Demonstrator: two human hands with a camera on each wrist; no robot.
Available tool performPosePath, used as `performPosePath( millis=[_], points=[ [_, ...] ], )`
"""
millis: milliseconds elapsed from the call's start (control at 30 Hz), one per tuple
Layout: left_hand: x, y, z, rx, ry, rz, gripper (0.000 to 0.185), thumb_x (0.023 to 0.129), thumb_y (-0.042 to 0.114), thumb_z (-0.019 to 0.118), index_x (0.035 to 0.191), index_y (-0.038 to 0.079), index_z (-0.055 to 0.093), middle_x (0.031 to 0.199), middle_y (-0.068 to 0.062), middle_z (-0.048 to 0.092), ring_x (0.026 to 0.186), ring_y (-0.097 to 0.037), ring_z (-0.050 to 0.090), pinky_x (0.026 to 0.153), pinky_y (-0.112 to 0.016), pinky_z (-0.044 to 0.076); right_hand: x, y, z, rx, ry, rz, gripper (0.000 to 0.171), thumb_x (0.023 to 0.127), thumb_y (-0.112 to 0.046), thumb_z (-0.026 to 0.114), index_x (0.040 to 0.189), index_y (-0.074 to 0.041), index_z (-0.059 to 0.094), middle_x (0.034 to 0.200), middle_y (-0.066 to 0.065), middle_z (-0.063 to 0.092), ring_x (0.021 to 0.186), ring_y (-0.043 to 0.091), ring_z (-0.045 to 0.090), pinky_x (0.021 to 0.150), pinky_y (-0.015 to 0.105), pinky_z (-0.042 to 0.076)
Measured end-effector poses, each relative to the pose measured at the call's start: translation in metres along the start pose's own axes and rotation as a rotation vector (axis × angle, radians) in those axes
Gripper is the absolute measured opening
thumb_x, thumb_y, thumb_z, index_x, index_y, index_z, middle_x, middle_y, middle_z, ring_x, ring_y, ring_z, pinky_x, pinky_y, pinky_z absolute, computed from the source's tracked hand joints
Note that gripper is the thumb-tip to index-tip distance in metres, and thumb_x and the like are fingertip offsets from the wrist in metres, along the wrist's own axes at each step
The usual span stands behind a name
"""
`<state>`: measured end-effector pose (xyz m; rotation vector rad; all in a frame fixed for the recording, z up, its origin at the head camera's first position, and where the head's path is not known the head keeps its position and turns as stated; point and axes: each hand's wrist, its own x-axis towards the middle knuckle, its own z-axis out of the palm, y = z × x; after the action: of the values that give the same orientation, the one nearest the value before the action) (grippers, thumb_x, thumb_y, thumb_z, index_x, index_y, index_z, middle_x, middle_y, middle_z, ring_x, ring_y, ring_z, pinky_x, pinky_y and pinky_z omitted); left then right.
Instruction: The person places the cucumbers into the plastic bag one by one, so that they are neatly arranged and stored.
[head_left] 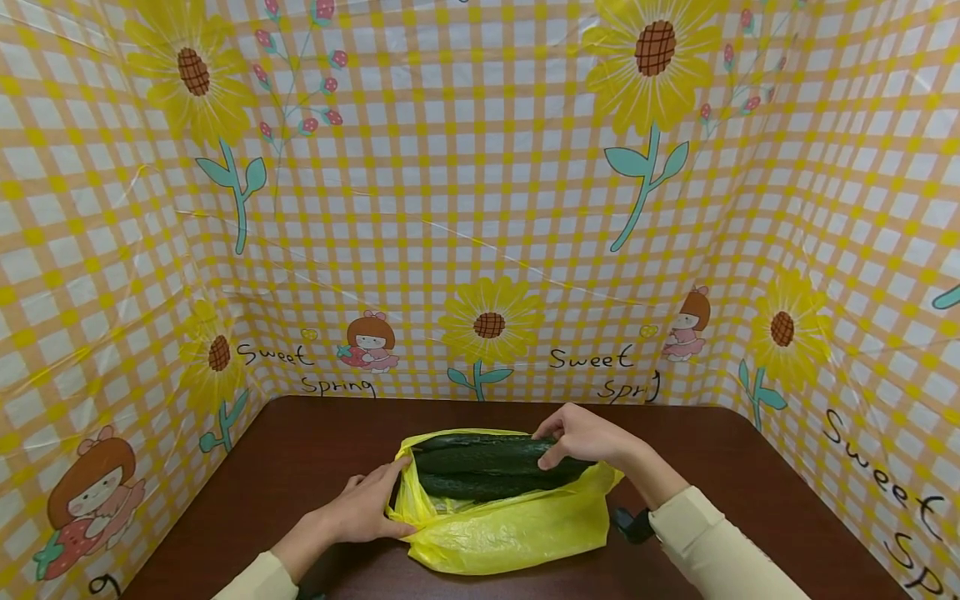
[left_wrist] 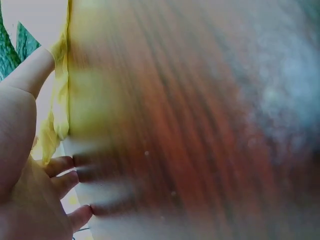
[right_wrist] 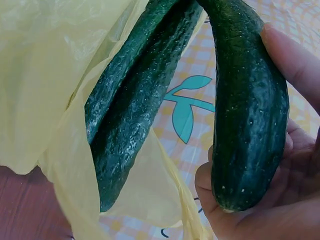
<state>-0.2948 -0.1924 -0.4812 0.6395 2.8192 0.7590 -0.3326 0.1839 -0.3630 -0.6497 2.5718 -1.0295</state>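
Observation:
A yellow plastic bag [head_left: 510,525] lies on the dark wooden table [head_left: 300,467], its mouth open toward the back. Dark green cucumbers [head_left: 480,467] lie across the opening. My right hand [head_left: 577,433] grips the end of the upper cucumber [right_wrist: 250,110]; two more cucumbers [right_wrist: 135,105] lie beside it inside the bag [right_wrist: 55,75]. My left hand [head_left: 371,504] pinches the bag's left edge [left_wrist: 60,100] and holds it open, fingers lying on the table. The left wrist view is heavily blurred.
Walls of yellow checked cloth with sunflowers [head_left: 487,325] enclose the table at the back and on both sides. A small black object [head_left: 630,523] lies on the table just right of the bag, by my right sleeve.

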Motion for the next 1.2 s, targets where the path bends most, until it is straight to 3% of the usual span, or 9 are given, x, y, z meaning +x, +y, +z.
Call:
performPosePath(
  millis=[133,200,267,400,500,667,900,1067,1200],
  points=[
    [0.001,-0.001,0.001,-0.010,-0.004,0.013,0.106,0.084,0.061,0.074,0.162,0.016,0.017,0.162,-0.016,0.030,0.146,-0.038,0.035,0.107,-0.072,0.022,0.004,0.000,0.001,-0.005,0.000,0.022,0.042,0.078,-0.014,0.085,0.117,-0.003,0.075,0.102,0.006,0.073,0.094,0.030,0.065,0.082,0.043,0.053],
    [0.001,-0.002,0.001,-0.010,-0.009,0.021,0.107,0.084,0.064,0.073,0.162,0.017,0.016,0.162,-0.017,0.030,0.146,-0.040,0.034,0.106,-0.072,0.021,0.006,0.001,0.001,-0.011,0.002,0.033,0.041,0.078,-0.014,0.085,0.116,-0.005,0.075,0.129,0.012,0.068,0.125,0.041,0.057,0.095,0.051,0.052],
    [0.000,-0.003,0.002,-0.006,-0.008,0.023,0.109,0.083,0.066,0.072,0.162,0.019,0.015,0.162,-0.017,0.029,0.147,-0.040,0.034,0.107,-0.073,0.021,0.008,0.003,0.001,-0.010,-0.005,0.044,0.040,0.078,-0.013,0.085,0.116,-0.005,0.076,0.131,0.014,0.067,0.127,0.043,0.055,0.096,0.052,0.052],
    [0.001,-0.004,0.002,0.001,-0.008,0.019,0.110,0.082,0.069,0.070,0.163,0.023,0.012,0.163,-0.015,0.028,0.147,-0.039,0.033,0.108,-0.071,0.020,0.013,0.010,0.001,-0.018,-0.018,0.046,0.040,0.078,-0.013,0.085,0.116,-0.004,0.075,0.104,0.019,0.074,0.088,0.032,0.064,0.083,0.043,0.054],
    [0.000,-0.004,0.001,-0.015,-0.008,0.017,0.109,0.083,0.066,0.072,0.163,0.021,0.013,0.163,-0.016,0.028,0.147,-0.039,0.033,0.107,-0.072,0.020,0.016,0.016,0.002,-0.023,-0.035,0.025,0.040,0.079,-0.013,0.085,0.117,-0.003,0.075,0.072,0.015,0.066,0.058,0.018,0.033,0.068,0.034,0.042],
    [-0.001,-0.002,0.001,-0.032,-0.015,-0.003,0.108,0.084,0.059,0.075,0.163,0.020,0.014,0.164,-0.014,0.028,0.148,-0.037,0.033,0.108,-0.073,0.020,0.019,0.026,0.006,-0.085,-0.046,-0.065,0.039,0.081,-0.011,0.083,0.118,0.001,0.074,0.061,-0.007,0.054,0.054,0.008,0.023,0.057,0.029,0.031],
    [0.000,-0.004,0.004,-0.036,-0.006,-0.004,0.110,0.082,0.058,0.077,0.163,0.023,0.011,0.164,-0.013,0.029,0.147,-0.036,0.035,0.107,-0.072,0.021,0.020,0.037,0.018,-0.144,-0.028,-0.127,0.035,0.082,-0.003,0.079,0.116,0.007,0.072,0.049,-0.007,0.025,0.044,0.008,0.014,0.050,0.025,0.022],
    [0.001,-0.003,0.003,-0.016,0.005,-0.002,0.114,0.080,0.060,0.078,0.163,0.024,0.010,0.162,-0.014,0.033,0.147,-0.037,0.036,0.107,-0.075,0.021,0.019,0.043,0.022,-0.159,0.003,-0.117,0.036,0.082,-0.006,0.081,0.116,0.004,0.073,0.050,-0.007,0.027,0.045,0.008,0.016,0.050,0.024,0.023],
    [0.001,0.001,0.001,-0.018,0.004,0.004,0.114,0.080,0.057,0.080,0.164,0.023,0.010,0.161,-0.015,0.033,0.146,-0.037,0.036,0.106,-0.076,0.021,0.014,0.044,0.023,-0.185,0.046,-0.098,0.035,0.081,-0.011,0.083,0.114,-0.002,0.076,0.075,0.000,0.064,0.057,0.011,0.044,0.057,0.026,0.034]
  ],
)
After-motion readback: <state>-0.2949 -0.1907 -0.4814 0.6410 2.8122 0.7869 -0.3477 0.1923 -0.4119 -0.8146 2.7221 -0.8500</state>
